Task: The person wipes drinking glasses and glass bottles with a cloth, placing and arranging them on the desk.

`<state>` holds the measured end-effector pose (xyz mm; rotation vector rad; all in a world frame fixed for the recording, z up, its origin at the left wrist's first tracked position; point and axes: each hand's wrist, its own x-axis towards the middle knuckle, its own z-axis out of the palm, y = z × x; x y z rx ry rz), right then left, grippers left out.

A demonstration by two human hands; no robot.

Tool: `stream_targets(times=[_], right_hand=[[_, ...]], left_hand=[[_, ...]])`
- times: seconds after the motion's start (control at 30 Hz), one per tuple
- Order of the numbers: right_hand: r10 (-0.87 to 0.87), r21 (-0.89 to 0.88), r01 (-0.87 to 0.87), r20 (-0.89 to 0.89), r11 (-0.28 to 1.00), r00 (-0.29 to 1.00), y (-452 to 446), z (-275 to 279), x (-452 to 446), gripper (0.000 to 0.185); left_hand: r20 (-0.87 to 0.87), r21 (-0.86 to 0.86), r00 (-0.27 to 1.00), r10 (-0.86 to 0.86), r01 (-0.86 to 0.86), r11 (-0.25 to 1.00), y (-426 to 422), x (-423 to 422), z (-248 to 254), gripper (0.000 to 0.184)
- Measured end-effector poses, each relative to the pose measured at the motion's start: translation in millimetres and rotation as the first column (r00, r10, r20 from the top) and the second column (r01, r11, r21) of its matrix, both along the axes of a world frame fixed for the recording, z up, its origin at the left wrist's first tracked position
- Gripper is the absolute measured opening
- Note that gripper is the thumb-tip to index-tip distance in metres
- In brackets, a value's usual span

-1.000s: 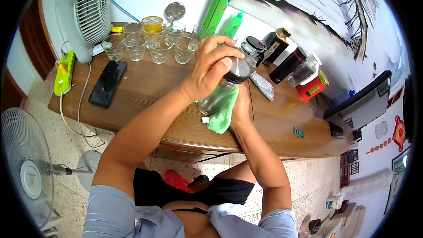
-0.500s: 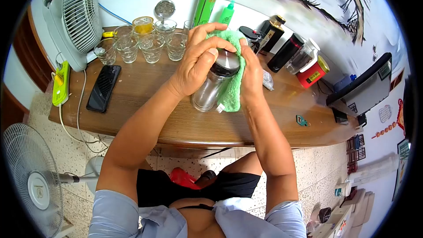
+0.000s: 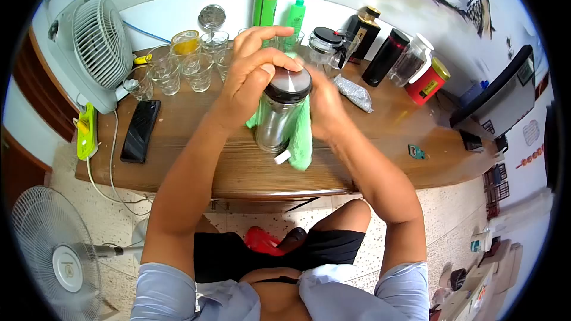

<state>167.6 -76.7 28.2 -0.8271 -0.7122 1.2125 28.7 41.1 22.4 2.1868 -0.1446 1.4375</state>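
Observation:
A clear glass jar [image 3: 275, 125] with a dark-rimmed, shiny metal lid [image 3: 290, 81] stands on the wooden desk in front of me. My left hand [image 3: 253, 77] grips the lid from the left, its fingers bent over the top. A green cloth [image 3: 303, 139] with a white tag hangs behind and along the right side of the jar. At the jar's right side, my right hand [image 3: 324, 101] presses the cloth to it; motion blurs this hand and its fingers are partly hidden.
Several drinking glasses [image 3: 198, 70] and a black phone [image 3: 141, 132] are at left, beside a fan [image 3: 98, 47]. A glass teapot [image 3: 326, 47], silvery packet [image 3: 355, 93], black flask [image 3: 385, 58] and red tin [image 3: 427, 81] stand to the right. The desk's front edge [image 3: 285, 194] is near me.
The cloth has slid lower and now shows on both sides of the jar. My right hand has shifted down along the jar's side. My left hand stays at the lid; the view has shifted slightly.

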Motion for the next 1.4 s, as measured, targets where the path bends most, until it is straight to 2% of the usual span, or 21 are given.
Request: stream_targets(times=[0.03, 0.1, 0.13, 0.23, 0.27, 0.3, 0.33, 0.37, 0.43, 0.47, 0.57, 0.6, 0.7, 0.83, 0.97, 1.0, 1.07, 1.13, 1.23, 1.33, 1.4], right_hand=[[0.032, 0.013, -0.031, -0.079, 0.999, 0.996, 0.2, 16.1, -1.2, 0.038], [0.024, 0.148, -0.039, 0.103, 0.988, 0.994, 12.1, 19.8, 14.1, 0.041], [0.081, 0.176, -0.107, 0.148, 0.978, 0.986, 11.0, 22.7, 15.8, 0.044], [0.040, 0.089, -0.048, 0.084, 0.995, 0.996, 18.1, -1.8, 14.9, 0.047], [0.015, 0.055, -0.022, 0.125, 0.998, 0.992, 19.9, -15.9, 16.5, 0.047], [0.055, 0.107, -0.083, 0.240, 0.991, 0.969, 29.2, -47.1, 29.1, 0.044], [-0.021, 0.194, -0.085, 0.484, 0.977, 0.875, 23.8, -52.8, 29.5, 0.043], [-0.117, 0.273, -0.104, 0.685, 0.956, 0.719, 17.0, -59.7, 27.9, 0.042], [0.121, 0.085, -0.181, 0.466, 0.980, 0.876, 12.1, -70.2, 28.0, 0.044], [0.225, 0.008, -0.241, 0.323, 0.971, 0.919, 11.7, -74.4, 28.1, 0.045], [0.174, 0.017, -0.186, 0.285, 0.982, 0.943, 21.2, -83.3, 23.9, 0.048], [0.146, -0.026, -0.144, 0.260, 0.989, 0.954, 16.2, -73.2, 20.5, 0.050], [0.054, 0.154, -0.076, 0.143, 0.985, 0.988, 11.8, -64.6, 12.9, 0.052], [0.081, 0.343, -0.073, -0.009, 0.937, 0.997, -7.2, -26.2, 18.7, 0.047], [-0.148, 0.504, 0.035, 0.186, 0.863, 0.971, -5.8, -28.1, 18.5, 0.046], [-0.209, 0.497, 0.071, 0.228, 0.865, 0.951, -7.8, -30.2, 14.6, 0.046], [-0.214, 0.486, 0.069, 0.251, 0.871, 0.944, 10.2, -59.0, 12.8, 0.047], [-0.206, 0.440, 0.083, 0.240, 0.894, 0.949, 15.6, -71.6, 10.2, 0.049], [-0.137, 0.234, 0.040, 0.414, 0.971, 0.900, 18.7, -86.8, 20.2, 0.051], [-0.002, 0.024, -0.011, 0.471, 1.000, 0.882, 20.5, -83.4, 25.5, 0.050], [-0.048, 0.137, 0.006, 0.310, 0.991, 0.950, 24.4, -76.8, 16.5, 0.049]], left_hand=[[-0.004, -0.009, 1.000, 0.000, 0.000, 1.000, 0.0, -0.2, 0.1, 0.037], [-0.017, -0.013, 0.999, -0.036, 0.035, 0.999, 2.7, 0.8, -0.1, 0.037], [-0.028, -0.008, 0.999, -0.033, 0.033, 0.999, 3.1, 0.2, 0.7, 0.037], [-0.065, -0.006, 0.997, -0.041, 0.041, 0.999, 4.6, -3.5, 4.7, 0.036], [-0.073, -0.003, 0.996, -0.058, 0.058, 0.998, 6.0, -3.7, 5.2, 0.036], [-0.083, -0.001, 0.994, -0.075, 0.076, 0.997, 6.6, -3.3, 5.6, 0.036], [-0.089, 0.015, 0.995, -0.052, 0.054, 0.998, 4.8, -2.8, 7.0, 0.037], [-0.093, 0.017, 0.994, -0.063, 0.065, 0.998, 4.7, -1.8, 7.4, 0.039], [-0.109, 0.019, 0.990, -0.085, 0.088, 0.996, 5.8, -0.9, 8.1, 0.041], [-0.110, 0.073, 0.994, -0.023, 0.031, 0.997, 5.6, -2.1, 10.1, 0.049], [-0.186, 0.102, 0.982, 0.045, -0.026, 0.994, -8.4, -11.0, 18.9, 0.052], [-0.175, 0.043, 0.982, 0.071, -0.064, 0.997, -14.2, -7.7, 15.3, 0.054], [-0.052, 0.179, 0.986, 0.156, -0.144, 0.973, -25.8, 1.4, 11.2, 0.055], [-0.047, 0.264, 0.975, 0.218, -0.198, 0.944, -33.2, 2.6, 13.9, 0.053], [-0.131, 0.178, 0.984, 0.118, -0.094, 0.980, -27.9, -0.1, 14.9, 0.042], [-0.143, 0.147, 0.984, 0.106, -0.085, 0.986, -26.4, -1.9, 15.9, 0.040], [-0.166, 0.085, 0.983, 0.080, -0.067, 0.994, -24.0, -6.5, 18.1, 0.037], [-0.206, 0.118, 0.977, 0.064, -0.040, 0.992, -19.7, -11.3, 20.5, 0.036], [-0.255, 0.107, 0.967, 0.021, 0.007, 0.994, -15.5, -16.6, 23.2, 0.035], [-0.280, 0.070, 0.960, -0.017, 0.037, 0.997, -12.1, -22.6, 25.0, 0.035], [-0.279, 0.077, 0.960, -0.024, 0.048, 0.996, -10.7, -25.0, 28.3, 0.035]])
